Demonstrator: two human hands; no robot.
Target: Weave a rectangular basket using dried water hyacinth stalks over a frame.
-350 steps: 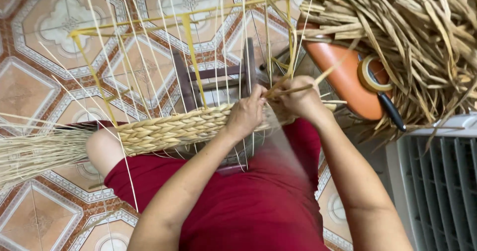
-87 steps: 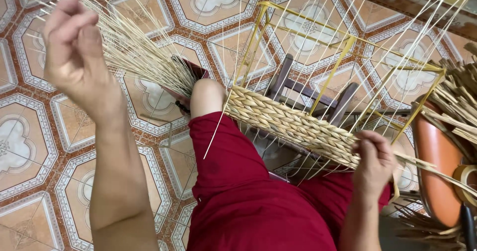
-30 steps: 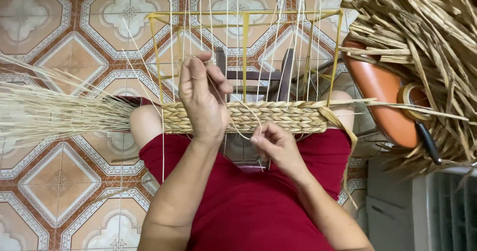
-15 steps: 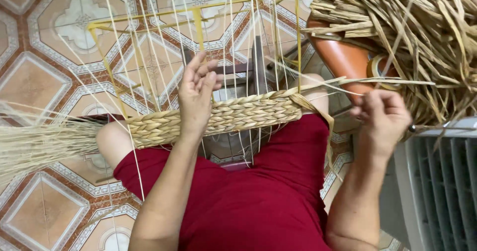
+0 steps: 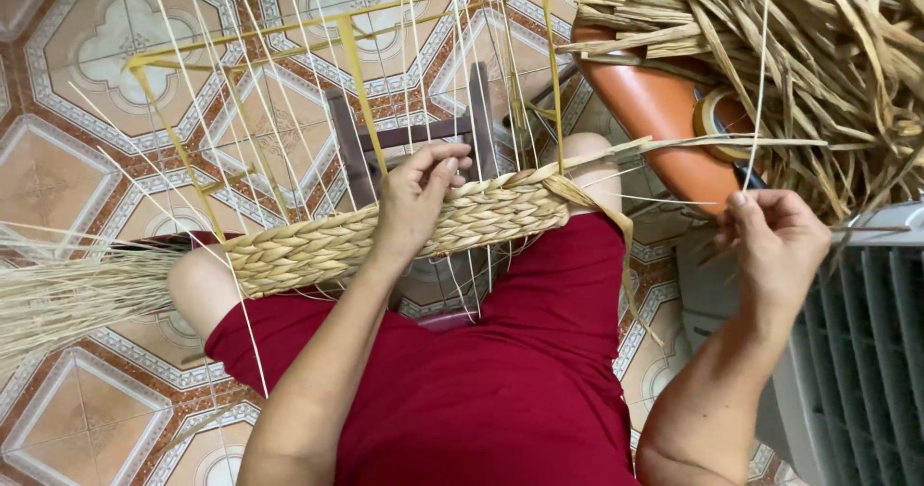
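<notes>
Floor: patterned tiles (image 5: pixel 67 173), orange and cream, seen from above.
Frame: yellow frame (image 5: pixel 346 38) stands past the knees, thin pale strands (image 5: pixel 452 53) strung through it.
Stool: dark wooden stool (image 5: pixel 409 135) sits under the frame.
Band: woven band (image 5: pixel 318 245) of plaited straw lies across both knees, running from the left knee to the right knee, inside the strands.
Left hand: left hand (image 5: pixel 416 200) rests on the band's middle, fingers curled over its top edge, gripping it.
Right hand: right hand (image 5: pixel 775 245) is well right of the band, fingers pinched on a flat straw (image 5: pixel 674 145) that runs back to the band's right end.
Bundle: loose fibre bundle (image 5: pixel 67 289) fans out at left, beside the left knee.
Pile: dried straw pile (image 5: pixel 799 63) at top right, over an orange seat (image 5: pixel 664 111).
Tape: tape roll (image 5: pixel 717 120) lies on the seat.
Clothes: red shorts (image 5: pixel 481 380) cover the lap.
</notes>
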